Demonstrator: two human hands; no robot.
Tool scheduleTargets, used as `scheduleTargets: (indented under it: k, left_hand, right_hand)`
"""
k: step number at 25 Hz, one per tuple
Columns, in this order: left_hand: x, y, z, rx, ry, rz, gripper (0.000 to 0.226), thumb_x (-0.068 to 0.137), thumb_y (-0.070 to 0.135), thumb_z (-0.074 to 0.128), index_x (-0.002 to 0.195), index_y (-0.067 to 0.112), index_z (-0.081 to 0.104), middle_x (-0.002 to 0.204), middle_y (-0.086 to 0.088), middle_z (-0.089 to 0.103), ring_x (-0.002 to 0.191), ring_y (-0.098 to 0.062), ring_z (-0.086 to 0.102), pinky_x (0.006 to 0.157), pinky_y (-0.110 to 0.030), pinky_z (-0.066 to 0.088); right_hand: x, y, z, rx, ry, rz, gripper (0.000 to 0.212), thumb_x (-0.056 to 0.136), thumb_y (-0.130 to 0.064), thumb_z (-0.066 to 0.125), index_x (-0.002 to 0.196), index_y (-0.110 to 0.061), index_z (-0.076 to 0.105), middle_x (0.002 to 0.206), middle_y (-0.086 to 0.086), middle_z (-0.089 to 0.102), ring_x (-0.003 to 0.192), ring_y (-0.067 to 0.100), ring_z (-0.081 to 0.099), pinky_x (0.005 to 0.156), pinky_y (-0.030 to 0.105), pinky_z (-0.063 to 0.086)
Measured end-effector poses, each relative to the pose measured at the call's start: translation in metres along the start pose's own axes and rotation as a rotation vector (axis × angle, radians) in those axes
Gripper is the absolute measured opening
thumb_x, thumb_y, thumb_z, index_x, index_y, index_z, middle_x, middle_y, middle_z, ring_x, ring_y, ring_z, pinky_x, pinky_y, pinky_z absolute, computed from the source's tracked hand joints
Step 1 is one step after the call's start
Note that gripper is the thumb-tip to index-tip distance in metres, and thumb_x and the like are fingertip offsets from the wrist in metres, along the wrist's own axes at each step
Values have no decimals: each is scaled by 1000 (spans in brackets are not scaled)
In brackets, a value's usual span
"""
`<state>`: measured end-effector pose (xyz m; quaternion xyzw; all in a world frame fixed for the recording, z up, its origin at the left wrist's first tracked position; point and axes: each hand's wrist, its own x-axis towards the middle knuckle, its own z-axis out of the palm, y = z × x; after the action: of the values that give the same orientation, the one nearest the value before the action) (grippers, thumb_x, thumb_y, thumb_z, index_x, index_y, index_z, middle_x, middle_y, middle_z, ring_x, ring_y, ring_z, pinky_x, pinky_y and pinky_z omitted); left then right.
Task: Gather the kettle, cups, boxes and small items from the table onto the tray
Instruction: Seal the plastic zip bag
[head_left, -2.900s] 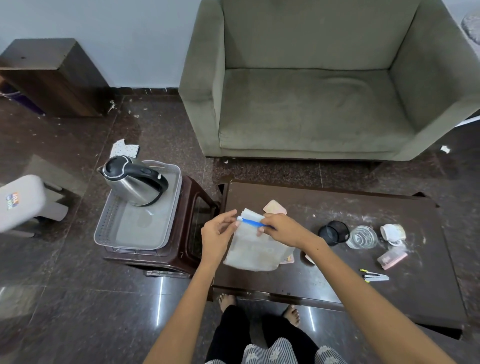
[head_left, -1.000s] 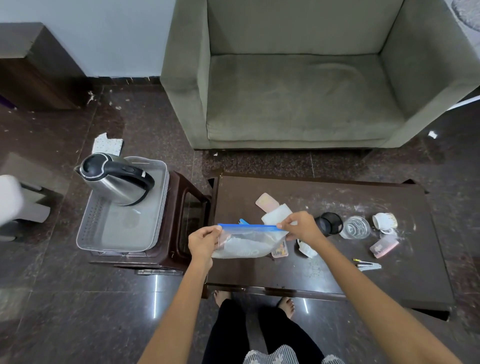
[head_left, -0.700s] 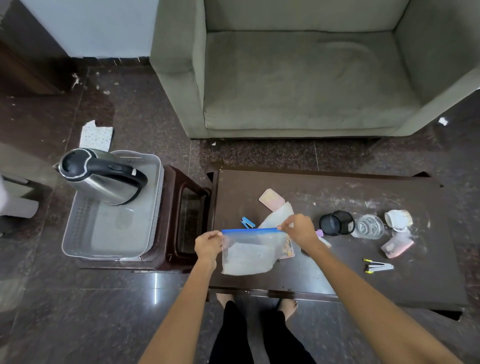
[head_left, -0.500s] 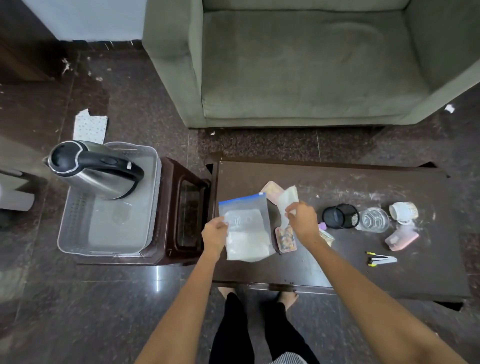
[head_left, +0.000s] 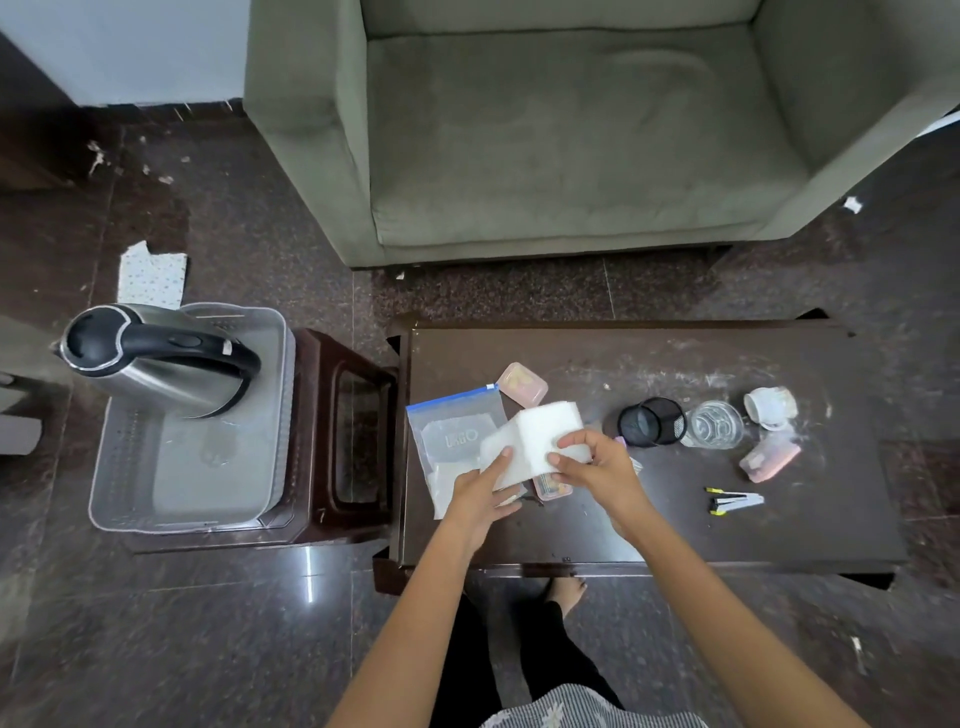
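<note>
White sheet: we see a folded white sheet (head_left: 535, 441) at the middle of the frame, held over the left part of the table (head_left: 649, 525) by both hands.
Left hand: our left hand (head_left: 480, 491) has thumb and fingers curled onto the sheet's lower left edge, pinching it.
Right hand: our right hand (head_left: 597, 462) grips the sheet's right edge, fingers bent round it.
Bag: a clear bag (head_left: 452, 441) with a blue strip lies flat on the table, partly under the sheet and the left hand.
Boxes: a pink box (head_left: 523, 384) lies just above the bag; a second small box (head_left: 551, 487) shows below the sheet; a third, pinkish, (head_left: 770, 458) lies at the right.
Cups: a black mesh cup (head_left: 652, 422), a glass (head_left: 716, 425) and a white cup (head_left: 770, 408) on its side form a row right of centre.
Small items: a stapler-like thing (head_left: 735, 502) lies lower right on the table.
Kettle: the steel kettle (head_left: 156, 364) stands in the grey tray (head_left: 156, 514) at the left of the frame.
Stool: the tray rests on a dark stool (head_left: 353, 431) just beside the table.
Sofa: a grey-green sofa (head_left: 571, 130) fills the top.
</note>
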<state>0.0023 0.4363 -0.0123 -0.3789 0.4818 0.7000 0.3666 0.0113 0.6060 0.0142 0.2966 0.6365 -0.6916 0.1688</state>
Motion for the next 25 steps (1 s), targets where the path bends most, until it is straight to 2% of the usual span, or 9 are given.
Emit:
scheduleTargets:
  k: [3,5,7,9,13,15,18,21,25]
  left_hand:
    - [-9,-5,2,-107,22,138,27,81,11,71,107,13,66,107,-5,68,104,-25,63,91,-48,52]
    - [-16,-7,5,-52,64,197,26,78,5,72,104,11,68,102,-3,70,100,-24,65,88,-46,52]
    - [-25,-9,9,-22,73,226,28,78,2,72,105,6,67,101,-5,70,98,-24,66,79,-39,55]
    - [-33,-11,14,10,79,274,22,78,1,71,99,7,67,97,-3,70,90,-21,66,69,-31,56]
    - [-47,-8,20,115,54,303,8,83,18,69,89,12,67,91,1,69,87,-15,65,73,-33,56]
    - [-49,-3,20,99,37,289,15,84,26,68,90,12,69,93,0,70,89,-15,65,79,-37,54]
    - [-46,2,18,160,67,325,14,84,18,69,91,6,69,91,-4,69,89,-22,63,73,-33,53]
    - [-44,0,19,179,127,376,6,82,7,68,88,5,66,86,-4,67,82,-21,62,64,-25,52]
    - [-48,-3,18,-24,94,321,16,81,3,68,95,9,63,92,-5,70,84,-20,67,70,-32,57]
  right_hand:
    - [-8,2,-7,53,67,58,42,77,6,71,108,-9,47,102,9,57,82,20,63,57,24,58]
    - [-11,5,-11,266,143,135,60,77,3,72,123,-12,36,106,12,60,86,24,65,66,30,59]
    - [-15,8,-8,429,63,206,50,79,-4,72,122,-8,46,111,13,66,90,23,69,69,31,59]
    - [-21,12,1,302,-2,206,27,82,-5,69,107,-6,59,111,14,68,90,23,70,69,31,60]
    - [-23,7,4,54,55,110,35,82,-4,69,114,-5,54,111,18,68,98,32,67,83,54,55]
    - [-24,-1,-2,-19,-24,131,39,83,-7,69,118,-7,53,109,17,68,93,28,68,79,48,57]
    - [-28,-5,-4,-149,-130,114,37,85,-9,67,120,-6,55,106,16,67,83,18,67,58,27,56]
    - [-33,-3,-1,-46,-56,160,37,82,-16,71,115,-3,58,105,14,68,85,21,67,65,32,58]
    - [-42,3,13,105,-41,266,26,78,-10,74,102,-4,64,95,13,70,78,23,69,60,28,59]
